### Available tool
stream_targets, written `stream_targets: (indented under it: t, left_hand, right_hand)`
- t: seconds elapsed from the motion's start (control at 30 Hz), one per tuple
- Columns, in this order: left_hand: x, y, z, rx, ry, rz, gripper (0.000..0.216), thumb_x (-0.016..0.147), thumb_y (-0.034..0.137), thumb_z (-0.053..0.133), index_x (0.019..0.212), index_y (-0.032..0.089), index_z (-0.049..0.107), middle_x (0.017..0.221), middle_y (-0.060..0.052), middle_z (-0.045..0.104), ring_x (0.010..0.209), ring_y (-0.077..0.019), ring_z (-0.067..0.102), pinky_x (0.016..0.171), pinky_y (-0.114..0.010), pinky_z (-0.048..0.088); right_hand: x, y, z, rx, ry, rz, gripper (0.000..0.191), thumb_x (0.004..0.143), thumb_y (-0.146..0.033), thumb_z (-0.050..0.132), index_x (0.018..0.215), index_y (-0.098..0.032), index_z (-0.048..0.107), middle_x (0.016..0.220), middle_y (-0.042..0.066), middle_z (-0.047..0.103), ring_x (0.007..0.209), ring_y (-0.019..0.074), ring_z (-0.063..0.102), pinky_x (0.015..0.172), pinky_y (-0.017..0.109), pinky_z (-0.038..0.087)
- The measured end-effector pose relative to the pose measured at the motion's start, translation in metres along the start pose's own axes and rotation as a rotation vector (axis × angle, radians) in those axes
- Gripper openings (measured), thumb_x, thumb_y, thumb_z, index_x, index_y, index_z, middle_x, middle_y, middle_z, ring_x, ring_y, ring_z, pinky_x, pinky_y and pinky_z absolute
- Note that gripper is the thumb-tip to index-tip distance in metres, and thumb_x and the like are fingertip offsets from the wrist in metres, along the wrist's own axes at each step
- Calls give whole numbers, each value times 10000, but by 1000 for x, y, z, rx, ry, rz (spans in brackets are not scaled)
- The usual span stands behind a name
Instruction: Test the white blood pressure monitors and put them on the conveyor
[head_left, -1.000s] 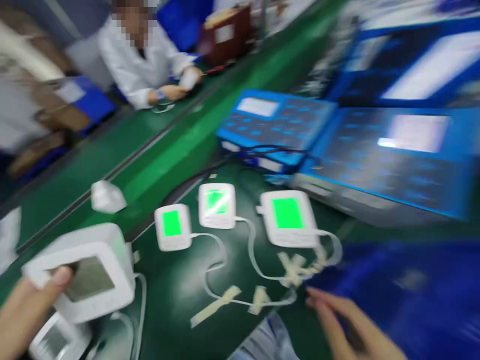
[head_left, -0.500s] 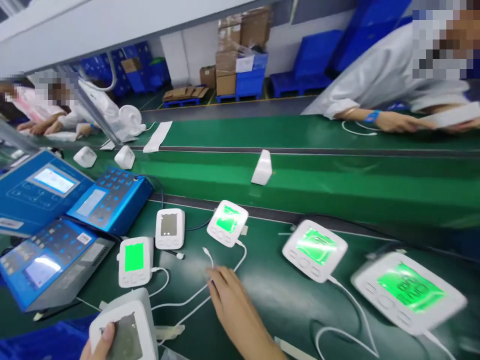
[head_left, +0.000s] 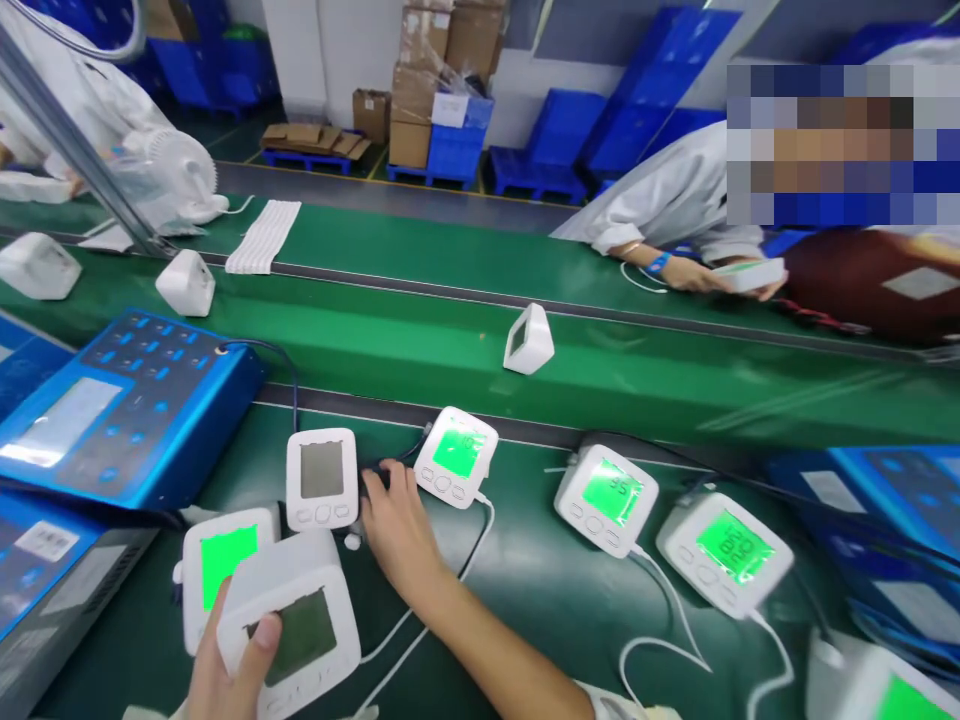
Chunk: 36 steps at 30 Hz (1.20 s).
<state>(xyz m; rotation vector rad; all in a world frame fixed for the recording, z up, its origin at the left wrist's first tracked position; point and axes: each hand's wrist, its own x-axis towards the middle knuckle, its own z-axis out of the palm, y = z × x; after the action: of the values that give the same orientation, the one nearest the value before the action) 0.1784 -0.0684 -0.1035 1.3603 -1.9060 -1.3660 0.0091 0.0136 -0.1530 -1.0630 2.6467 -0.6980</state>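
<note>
My left hand point(head_left: 244, 650) grips a white blood pressure monitor point(head_left: 300, 620) with a dark screen, thumb on its front, at the lower left. Partly behind it lies a monitor with a lit green screen point(head_left: 223, 560). My right hand point(head_left: 401, 530) reaches over the bench, its bent fingers by the right side of an unlit monitor point(head_left: 322, 478) and a dark tube. Whatever those fingers grip is hidden. Just right of them stands a lit monitor point(head_left: 457, 455) with a white cable point(head_left: 487, 530) plugged in.
Two more lit monitors point(head_left: 606, 498) point(head_left: 724, 552) stand to the right, cabled. Blue test boxes point(head_left: 127, 410) fill the left; others point(head_left: 892, 500) stand at the right. A white monitor point(head_left: 529, 340) sits on the green conveyor point(head_left: 390, 330). Across it, a co-worker's hands point(head_left: 697, 275) hold a white device.
My right hand has moved left and away from me, from the white cable's plug to the unlit monitor's side. The held monitor has shifted right and slightly up in view. The view has turned right.
</note>
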Motion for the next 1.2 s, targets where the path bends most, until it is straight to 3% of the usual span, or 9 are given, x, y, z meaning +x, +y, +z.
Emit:
stream_targets:
  t: [0.13,0.3,0.47,0.57,0.7,0.87,0.97,1.07,1.2]
  left_hand:
    - [8,14,6,15,-109,-26,711,828,784,586,1241,209,654,1246,-98,707,1234,-377,608,1107,-457,461]
    - [17,18,2,64,-160,-62,824,743,830,661,1292,217,619,1189,-95,715,1149,-373,630,1027,-431,486]
    - [28,26,-16,28,-125,-63,787,753,788,708,1286,214,634,1193,-92,714,1122,-352,640,935,-372,517]
    - [33,25,-29,20,-58,-47,729,763,761,723,1238,212,656,1199,-83,714,1140,-353,639,959,-374,519]
    - [34,15,-40,-52,76,-98,810,700,776,759,1295,243,629,1263,-82,701,1215,-397,615,977,-434,550]
    - [34,6,-23,-234,29,-307,847,699,768,782,1347,250,615,1201,-75,721,1139,-381,666,824,-386,615]
    - [41,5,-11,-283,-45,-292,909,663,758,821,1369,227,608,1230,-86,718,1104,-376,688,842,-391,630]
    - [47,10,-5,-290,-73,-262,876,697,717,829,1398,250,592,1277,-70,703,1145,-342,683,890,-366,624]
    - [46,22,6,-372,-67,-381,833,698,683,854,1370,250,621,1188,-61,745,1079,-324,719,889,-379,633]
  right_hand:
    - [16,-5,1,-23,52,37,388,946,-2,530,1293,-129,646,1464,255,469,1418,397,395,1118,562,444]
    - [-8,-4,-17,38,-8,12,246,953,-83,638,1184,-149,684,1249,168,606,1123,329,593,936,478,565]
    - [-46,-9,-23,185,-162,-48,83,986,-250,704,1061,-214,710,1054,73,636,1020,295,607,892,492,559]
    - [-58,-11,-23,191,-150,-74,273,937,-330,780,1160,-209,680,1173,107,621,1109,340,588,928,535,545]
    - [-78,10,-24,96,-4,22,437,932,-192,740,1331,-196,562,1329,181,545,1177,387,565,921,556,554]
    - [-89,40,-18,213,60,110,144,1004,-80,478,1053,-188,559,1054,114,587,915,274,633,774,421,586]
    - [-82,41,-15,295,45,201,162,1008,-105,510,1138,-194,548,1053,105,606,883,263,658,728,383,577]
    - [-76,35,-23,326,9,212,118,971,-101,569,1020,-207,582,1015,93,634,942,291,654,808,415,551]
    - [-76,22,-47,780,-180,232,71,1043,-246,555,990,-219,595,874,20,722,827,209,681,750,302,490]
